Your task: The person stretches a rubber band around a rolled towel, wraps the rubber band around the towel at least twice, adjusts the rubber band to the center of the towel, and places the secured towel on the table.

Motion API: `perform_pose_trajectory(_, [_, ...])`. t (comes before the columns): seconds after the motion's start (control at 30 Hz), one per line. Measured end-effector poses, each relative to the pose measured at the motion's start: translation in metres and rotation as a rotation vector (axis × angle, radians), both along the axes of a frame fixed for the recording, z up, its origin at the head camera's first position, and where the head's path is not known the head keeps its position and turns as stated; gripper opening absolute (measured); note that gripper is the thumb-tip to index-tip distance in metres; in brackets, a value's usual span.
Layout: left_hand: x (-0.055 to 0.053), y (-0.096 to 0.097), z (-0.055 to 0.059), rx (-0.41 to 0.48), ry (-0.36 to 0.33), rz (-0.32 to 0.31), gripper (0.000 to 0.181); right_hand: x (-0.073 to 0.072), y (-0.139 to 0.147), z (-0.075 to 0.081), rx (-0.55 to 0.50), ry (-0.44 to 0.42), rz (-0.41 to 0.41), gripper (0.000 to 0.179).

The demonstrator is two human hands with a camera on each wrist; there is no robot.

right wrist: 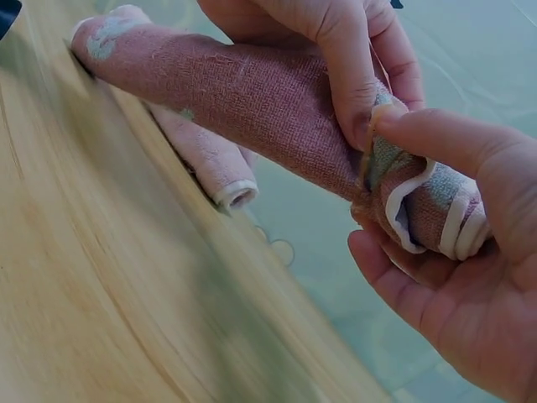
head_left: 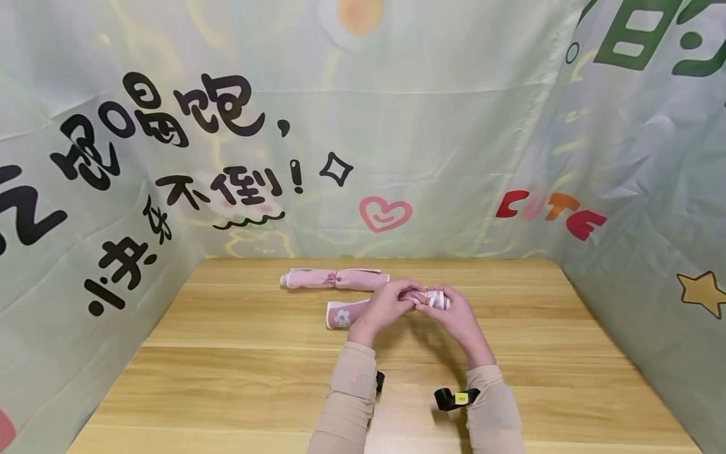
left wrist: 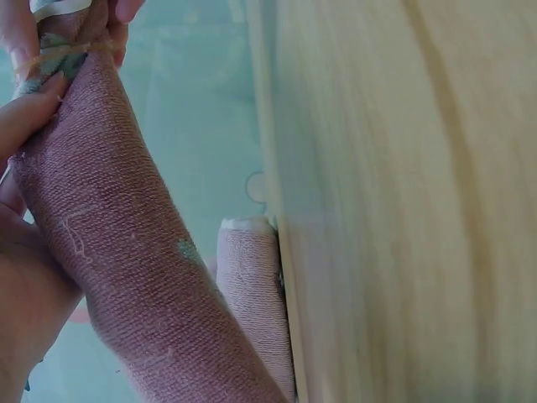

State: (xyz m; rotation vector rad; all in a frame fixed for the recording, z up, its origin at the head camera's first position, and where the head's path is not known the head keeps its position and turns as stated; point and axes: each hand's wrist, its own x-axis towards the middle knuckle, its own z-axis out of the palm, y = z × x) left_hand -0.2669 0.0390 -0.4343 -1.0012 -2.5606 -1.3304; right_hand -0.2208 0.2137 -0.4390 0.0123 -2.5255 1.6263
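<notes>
A rolled pink towel (head_left: 347,314) with a white flower and white edging is in both hands. My left hand (head_left: 387,307) grips it near the middle, thumb against a thin rubber band (right wrist: 367,164) that cinches the roll. My right hand (head_left: 455,317) curls round the white-edged end, its thumb tip at the band in the right wrist view. The roll's left end slopes down toward the table. Behind it lies a second rolled pink towel (head_left: 306,278), pinched in at its middle by a band.
The wooden table (head_left: 238,372) runs back to a printed cloth backdrop (head_left: 454,139), with cloth walls on both sides. A black wrist strap with a yellow label (head_left: 454,398) sticks out beside the right sleeve (head_left: 492,403).
</notes>
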Motion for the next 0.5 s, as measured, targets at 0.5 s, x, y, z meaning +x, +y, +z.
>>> perform_pose_trajectory(0.5, [0.0005,-0.0025,0.0027,0.023,-0.009,0.035,0.022,-0.0045,0.0001,-0.0087,-0.413,-0.001,0.047,0.036])
